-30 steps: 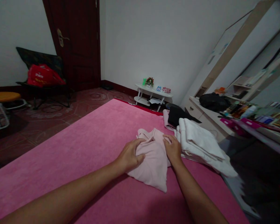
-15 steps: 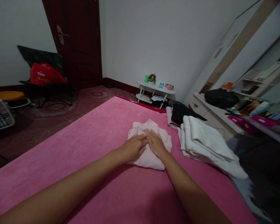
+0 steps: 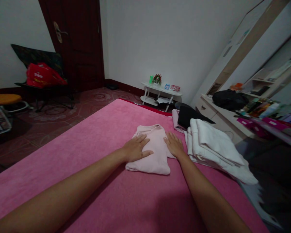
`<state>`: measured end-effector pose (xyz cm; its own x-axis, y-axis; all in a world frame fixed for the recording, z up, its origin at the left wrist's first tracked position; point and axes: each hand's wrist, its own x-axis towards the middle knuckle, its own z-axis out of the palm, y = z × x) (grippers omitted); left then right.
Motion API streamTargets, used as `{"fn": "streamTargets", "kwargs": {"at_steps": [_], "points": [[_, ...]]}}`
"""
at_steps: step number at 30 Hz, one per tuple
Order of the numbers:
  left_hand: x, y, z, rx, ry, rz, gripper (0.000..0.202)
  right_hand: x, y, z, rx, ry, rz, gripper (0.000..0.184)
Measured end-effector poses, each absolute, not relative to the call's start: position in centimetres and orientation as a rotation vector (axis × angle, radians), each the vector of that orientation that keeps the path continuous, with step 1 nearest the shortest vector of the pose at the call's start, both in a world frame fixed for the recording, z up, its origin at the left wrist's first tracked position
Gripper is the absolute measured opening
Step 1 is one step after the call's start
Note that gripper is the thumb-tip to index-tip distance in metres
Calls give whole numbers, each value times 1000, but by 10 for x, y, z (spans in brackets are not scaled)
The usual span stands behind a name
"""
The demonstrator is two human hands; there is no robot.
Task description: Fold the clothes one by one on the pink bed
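A pale pink folded shirt (image 3: 157, 155) lies on the pink bed cover (image 3: 94, 139), its round neckline at the far end. My left hand (image 3: 137, 149) rests flat on the shirt's left side, fingers spread and thumb pointing right. At the right edge of the shirt, my right hand (image 3: 174, 144) lies with its fingers stretched out, touching the cloth. Neither hand grips anything. A bit of the shirt shows from under the right hand.
Folded white clothes (image 3: 215, 145) are stacked right of my right hand, near the bed's edge. Behind them lie black clothing (image 3: 192, 116) and a folded pinkish garment (image 3: 176, 120). Beyond the bed stand a small white table (image 3: 162, 89) and, at right, a cluttered dresser (image 3: 223, 119).
My hands have moved apart from the middle of the shirt, the left going left and the right going right. The shirt looks flatter, with its neckline now showing.
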<state>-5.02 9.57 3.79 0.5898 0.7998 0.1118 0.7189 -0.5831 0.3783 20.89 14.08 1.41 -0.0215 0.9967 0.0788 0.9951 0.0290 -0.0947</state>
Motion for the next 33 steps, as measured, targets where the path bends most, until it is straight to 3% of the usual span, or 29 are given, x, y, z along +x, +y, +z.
{"fn": "streamTargets", "kwargs": {"at_steps": [9,15,19,23,28,33], "points": [[-54,92,24,2483,1233,620,76,219,121,32,-2087,-2052,-244,29],[-54,90,25,2472,1246,614,79,217,128,49,-2181,-1949,-338,22],[-54,89,28,2463,1270,574,83,185,128,56,-1889,-2077,-482,38],[-54,87,30,2452,1267,588,80,166,124,33,-1621,-2348,-130,49],[-54,83,29,2454,1279,649,76,168,135,29,-1652,-2444,67,53],[-58,80,27,2440,1310,771,57,165,149,46,-2020,-2147,20,53]]}}
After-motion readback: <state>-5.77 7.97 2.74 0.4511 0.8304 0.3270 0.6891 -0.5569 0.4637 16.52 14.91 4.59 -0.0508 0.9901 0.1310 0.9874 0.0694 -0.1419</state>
